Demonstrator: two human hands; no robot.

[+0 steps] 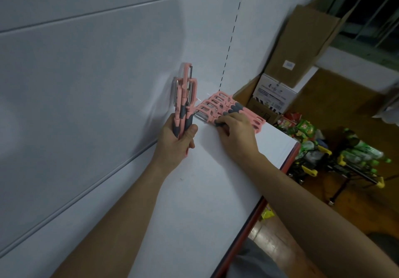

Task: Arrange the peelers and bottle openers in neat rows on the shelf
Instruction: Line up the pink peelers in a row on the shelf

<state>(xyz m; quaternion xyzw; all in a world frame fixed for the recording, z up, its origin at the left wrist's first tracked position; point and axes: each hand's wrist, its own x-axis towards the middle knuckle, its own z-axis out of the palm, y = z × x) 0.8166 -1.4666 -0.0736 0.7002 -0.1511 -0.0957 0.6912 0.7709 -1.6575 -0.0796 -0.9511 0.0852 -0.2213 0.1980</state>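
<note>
My left hand point(177, 141) is shut on a bunch of pink and grey peelers point(185, 96), held upright with their blades up against the white back panel. A row of several more pink peelers point(218, 105) lies flat on the white shelf point(205, 191), near its far end. My right hand point(236, 135) rests on the nearest peeler of that row, with its fingertips pinching the grey handle. The hand hides the middle of the row.
Cardboard boxes point(302, 46) stand past the shelf's far end. The shelf has a red front edge point(259, 213) on the right. Below on the floor stands a trolley point(349, 163) with green bottles and snack packs. A slotted upright point(233, 29) runs up the back panel.
</note>
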